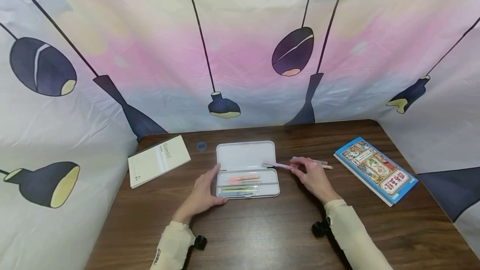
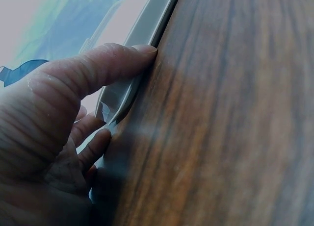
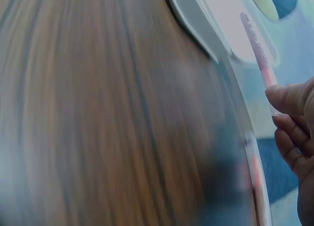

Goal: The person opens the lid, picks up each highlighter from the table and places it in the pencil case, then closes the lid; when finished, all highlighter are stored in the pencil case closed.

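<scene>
An open white pencil case (image 1: 245,155) lies on the table, its lid leaning back and pens in its two-part tray. Pink pens (image 1: 243,179) lie in the rear compartment, green and blue ones (image 1: 238,190) in the front. My left hand (image 1: 202,191) grips the case's near left corner; in the left wrist view its thumb (image 2: 117,64) is on the front edge. Between thumb and fingertips my right hand (image 1: 314,178) pinches a slim pinkish-purple pen (image 3: 257,49), just right of the case. More pens (image 1: 327,167) lie on the table behind that hand, partly hidden.
On the left lies a cream notepad (image 1: 159,161), with a small blue ring (image 1: 201,146) between it and the case. A blue illustrated book (image 1: 375,170) is at the right. Behind the wooden table (image 1: 262,228) hangs a patterned cloth (image 1: 247,53).
</scene>
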The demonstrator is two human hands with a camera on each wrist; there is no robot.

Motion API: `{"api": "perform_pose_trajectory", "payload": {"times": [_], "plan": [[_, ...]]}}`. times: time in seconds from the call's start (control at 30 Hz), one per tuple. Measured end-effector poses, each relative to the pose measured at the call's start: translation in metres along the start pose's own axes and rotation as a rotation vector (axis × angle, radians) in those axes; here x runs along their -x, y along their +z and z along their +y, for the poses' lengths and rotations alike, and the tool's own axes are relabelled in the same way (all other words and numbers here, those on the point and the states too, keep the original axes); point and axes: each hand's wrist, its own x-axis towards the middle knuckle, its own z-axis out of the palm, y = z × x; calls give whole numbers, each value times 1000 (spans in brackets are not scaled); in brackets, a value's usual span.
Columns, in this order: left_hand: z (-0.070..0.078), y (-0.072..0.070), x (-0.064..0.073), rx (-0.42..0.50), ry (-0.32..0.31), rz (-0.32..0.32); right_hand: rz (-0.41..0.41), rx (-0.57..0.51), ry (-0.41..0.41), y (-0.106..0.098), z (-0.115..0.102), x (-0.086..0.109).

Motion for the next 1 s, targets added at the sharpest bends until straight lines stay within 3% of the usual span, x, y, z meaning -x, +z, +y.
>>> {"api": "perform_pose_trajectory", "payload": {"times": [0.17, 0.43, 0.7, 1.0], "plan": [[1, 0, 0, -7, -7, 0, -47, -24, -56, 21, -20, -11], [0, 1, 0, -14, -5, 7, -143, -84, -76, 50, -46, -22], [-1, 1, -1, -19, -3, 13, -174, -48, -157, 74, -54, -29], [1, 0, 0, -11, -7, 12, -170, 6, -157, 81, -60, -29]]}}
